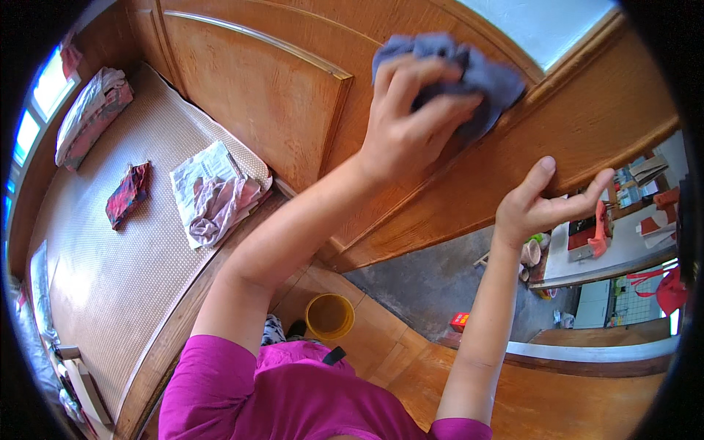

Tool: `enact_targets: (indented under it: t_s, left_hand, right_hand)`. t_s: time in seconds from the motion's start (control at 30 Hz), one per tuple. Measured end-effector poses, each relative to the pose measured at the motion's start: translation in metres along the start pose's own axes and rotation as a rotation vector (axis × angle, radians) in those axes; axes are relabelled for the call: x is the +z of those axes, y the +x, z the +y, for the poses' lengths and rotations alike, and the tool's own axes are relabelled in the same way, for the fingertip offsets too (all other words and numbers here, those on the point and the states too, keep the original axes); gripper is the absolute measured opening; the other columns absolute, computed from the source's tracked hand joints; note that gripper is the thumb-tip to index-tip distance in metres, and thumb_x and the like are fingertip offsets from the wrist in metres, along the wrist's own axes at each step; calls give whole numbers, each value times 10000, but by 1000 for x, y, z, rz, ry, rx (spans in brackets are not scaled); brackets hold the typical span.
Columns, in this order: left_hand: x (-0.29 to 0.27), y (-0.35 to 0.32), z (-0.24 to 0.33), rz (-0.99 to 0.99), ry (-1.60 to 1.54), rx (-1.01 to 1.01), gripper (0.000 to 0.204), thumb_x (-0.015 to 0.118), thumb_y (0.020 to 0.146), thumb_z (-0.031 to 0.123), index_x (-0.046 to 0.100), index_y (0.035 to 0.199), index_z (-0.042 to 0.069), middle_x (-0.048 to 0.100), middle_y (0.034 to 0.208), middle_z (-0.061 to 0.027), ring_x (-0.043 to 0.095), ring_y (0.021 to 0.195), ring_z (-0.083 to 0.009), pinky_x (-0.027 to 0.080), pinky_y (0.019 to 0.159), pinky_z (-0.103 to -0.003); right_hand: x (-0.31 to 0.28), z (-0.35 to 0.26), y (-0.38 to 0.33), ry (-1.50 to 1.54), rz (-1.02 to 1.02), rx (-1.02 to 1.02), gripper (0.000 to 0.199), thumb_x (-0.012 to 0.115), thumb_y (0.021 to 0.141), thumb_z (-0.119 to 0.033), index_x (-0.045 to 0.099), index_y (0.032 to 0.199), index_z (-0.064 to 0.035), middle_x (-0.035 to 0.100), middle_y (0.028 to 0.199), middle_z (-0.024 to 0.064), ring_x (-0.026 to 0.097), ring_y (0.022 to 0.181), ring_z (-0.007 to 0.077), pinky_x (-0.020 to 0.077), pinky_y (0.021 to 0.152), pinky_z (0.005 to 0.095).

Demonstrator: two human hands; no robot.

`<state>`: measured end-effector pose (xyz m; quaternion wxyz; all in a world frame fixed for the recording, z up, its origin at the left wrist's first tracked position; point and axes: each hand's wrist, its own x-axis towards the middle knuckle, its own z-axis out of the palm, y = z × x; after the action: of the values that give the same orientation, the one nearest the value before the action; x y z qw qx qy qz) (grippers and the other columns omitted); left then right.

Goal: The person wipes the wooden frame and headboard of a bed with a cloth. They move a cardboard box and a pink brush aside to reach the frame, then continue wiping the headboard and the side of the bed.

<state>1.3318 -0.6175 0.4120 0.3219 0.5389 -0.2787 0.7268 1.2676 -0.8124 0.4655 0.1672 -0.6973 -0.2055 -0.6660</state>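
Observation:
My left hand (412, 121) is closed on a crumpled grey-blue cloth (499, 82). It presses the cloth against a brown wooden door (447, 202), beside the frame of a pale glass pane (543, 28). The fingers are slightly blurred. Lower and to the right, my right hand (539, 199) is at the door's edge, thumb and fingers spread apart. Its thumb tip overlaps the door face; whether it touches the wood I cannot tell. No object shows in that hand.
A yellow bucket (329, 316) stands on the tiled floor (378, 334) below my arms. At left, a bed with a woven mat (95, 264) carries folded clothes (213, 194), a red patterned cloth (129, 195) and a bundle (95, 117). Beyond the door, a cluttered white table (561, 264) stands at right.

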Motion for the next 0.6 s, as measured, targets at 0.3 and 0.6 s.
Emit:
enact_targets:
  t_s: [0.3, 0.6]
  left_hand:
    - [-107, -276, 124, -495, 182, -717, 227, 745, 750, 43, 647, 940, 117, 512, 1132, -115, 472, 1119, -375, 418, 976, -494]
    - [-196, -305, 117, -722, 232, -1375, 517, 740, 746, -24, 523, 1206, 68, 476, 1193, -191, 560, 1089, -348, 527, 930, -399]
  right_hand:
    - [-4, -2, -1, 49, -66, 36, 696, 587, 992, -154, 187, 1547, -24, 337, 1433, 218, 513, 1229, 295, 526, 988, 357]
    - [-4, -11, -2, -279, 94, -81, 603, 672, 958, -212, 409, 1447, 25, 335, 1422, 190, 356, 1334, 343, 338, 1126, 460]
